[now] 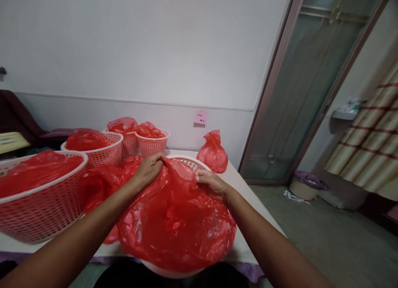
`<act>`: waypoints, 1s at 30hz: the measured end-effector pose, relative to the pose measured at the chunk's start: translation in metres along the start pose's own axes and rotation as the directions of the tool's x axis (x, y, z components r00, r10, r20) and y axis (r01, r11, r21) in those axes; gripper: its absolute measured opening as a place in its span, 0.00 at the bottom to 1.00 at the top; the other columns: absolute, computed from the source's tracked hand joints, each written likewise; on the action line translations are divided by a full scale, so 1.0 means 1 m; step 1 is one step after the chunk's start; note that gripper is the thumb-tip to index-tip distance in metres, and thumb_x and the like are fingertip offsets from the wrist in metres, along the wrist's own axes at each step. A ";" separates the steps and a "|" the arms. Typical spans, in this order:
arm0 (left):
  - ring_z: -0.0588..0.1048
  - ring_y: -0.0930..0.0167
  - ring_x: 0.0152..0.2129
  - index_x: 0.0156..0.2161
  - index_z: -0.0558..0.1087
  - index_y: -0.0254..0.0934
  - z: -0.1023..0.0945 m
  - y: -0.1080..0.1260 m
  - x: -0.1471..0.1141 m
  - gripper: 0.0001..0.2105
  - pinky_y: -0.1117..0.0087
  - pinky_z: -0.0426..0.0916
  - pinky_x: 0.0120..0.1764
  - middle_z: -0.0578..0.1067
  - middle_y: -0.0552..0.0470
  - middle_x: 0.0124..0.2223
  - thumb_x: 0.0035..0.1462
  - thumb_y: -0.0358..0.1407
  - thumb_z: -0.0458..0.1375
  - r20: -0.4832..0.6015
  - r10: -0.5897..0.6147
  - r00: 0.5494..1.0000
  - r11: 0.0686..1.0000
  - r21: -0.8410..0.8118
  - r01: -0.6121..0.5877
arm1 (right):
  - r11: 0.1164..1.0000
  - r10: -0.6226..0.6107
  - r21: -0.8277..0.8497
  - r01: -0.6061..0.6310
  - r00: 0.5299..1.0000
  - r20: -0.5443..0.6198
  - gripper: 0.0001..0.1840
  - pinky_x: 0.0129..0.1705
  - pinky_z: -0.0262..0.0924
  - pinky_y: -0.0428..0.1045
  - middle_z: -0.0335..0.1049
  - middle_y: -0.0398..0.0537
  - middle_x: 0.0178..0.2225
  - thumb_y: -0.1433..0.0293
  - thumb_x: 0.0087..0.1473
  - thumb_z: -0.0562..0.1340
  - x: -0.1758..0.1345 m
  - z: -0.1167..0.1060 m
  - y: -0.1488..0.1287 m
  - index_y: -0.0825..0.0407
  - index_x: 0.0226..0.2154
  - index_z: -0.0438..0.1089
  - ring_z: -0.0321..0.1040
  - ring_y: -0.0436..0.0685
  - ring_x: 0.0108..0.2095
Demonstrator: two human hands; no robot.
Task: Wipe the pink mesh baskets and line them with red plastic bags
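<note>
A large red plastic bag point(177, 213) is spread over a white perforated basket point(192, 162) in front of me, draping over its near side. My left hand point(151, 168) is closed on the bag's far left edge. At the far right edge my right hand point(213, 183) pinches the same bag between thumb and fingers. Most of the basket is hidden under the plastic. Another crumpled red bag point(107, 182) lies just left of the basket, partly behind my left forearm.
Several baskets with red bags stand to the left, the nearest a big pink basket point(46, 209). A tied red bag point(214, 153) sits at the table's back right corner. The table point(258, 213) ends at the right; a bin point(306, 185) stands on the floor beyond.
</note>
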State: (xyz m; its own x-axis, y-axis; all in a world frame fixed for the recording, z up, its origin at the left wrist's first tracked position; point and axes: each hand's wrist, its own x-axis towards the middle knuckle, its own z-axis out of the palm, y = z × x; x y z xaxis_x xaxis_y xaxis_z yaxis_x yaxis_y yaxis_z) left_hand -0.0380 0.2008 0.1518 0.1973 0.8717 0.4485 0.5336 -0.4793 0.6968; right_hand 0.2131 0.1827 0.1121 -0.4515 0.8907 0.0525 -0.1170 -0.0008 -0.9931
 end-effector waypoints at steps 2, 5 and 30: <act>0.72 0.65 0.35 0.30 0.70 0.39 -0.001 -0.002 -0.001 0.10 0.65 0.63 0.41 0.75 0.54 0.32 0.49 0.31 0.47 0.003 -0.009 1.000 1.000 0.000 0.009 | 0.996 -0.092 -0.033 0.089 0.989 -0.116 0.19 0.28 0.56 0.45 0.61 0.37 0.23 0.56 0.41 0.67 0.002 0.000 -0.007 0.50 0.26 0.61 0.59 0.47 0.22; 0.72 0.66 0.34 0.30 0.70 0.39 -0.002 -0.004 -0.003 0.09 0.65 0.62 0.40 0.75 0.55 0.32 0.48 0.31 0.47 -0.004 -0.026 1.000 1.000 -0.013 0.026 | 0.971 -0.210 -0.170 0.170 0.943 -0.256 0.15 0.26 0.52 0.45 0.59 0.36 0.23 0.57 0.45 0.63 0.006 -0.002 -0.021 0.49 0.28 0.61 0.55 0.47 0.21; 0.73 0.66 0.32 0.38 0.77 0.38 0.009 0.024 -0.005 0.13 0.65 0.64 0.39 0.79 0.50 0.36 0.50 0.41 0.56 0.153 0.026 0.988 0.999 0.036 -0.032 | 0.516 -0.615 -0.856 0.022 0.705 -0.353 0.05 0.29 0.49 0.46 0.62 0.39 0.21 0.68 0.50 0.55 0.013 -0.023 -0.032 0.49 0.25 0.62 0.60 0.52 0.24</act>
State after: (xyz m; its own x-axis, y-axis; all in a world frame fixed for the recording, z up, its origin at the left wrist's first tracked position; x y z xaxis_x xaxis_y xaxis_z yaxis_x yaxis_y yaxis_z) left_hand -0.0194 0.1857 0.1611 0.3345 0.8644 0.3754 0.5560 -0.5027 0.6619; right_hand 0.2311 0.2042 0.1418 0.0657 0.7888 0.6111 0.6867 0.4086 -0.6013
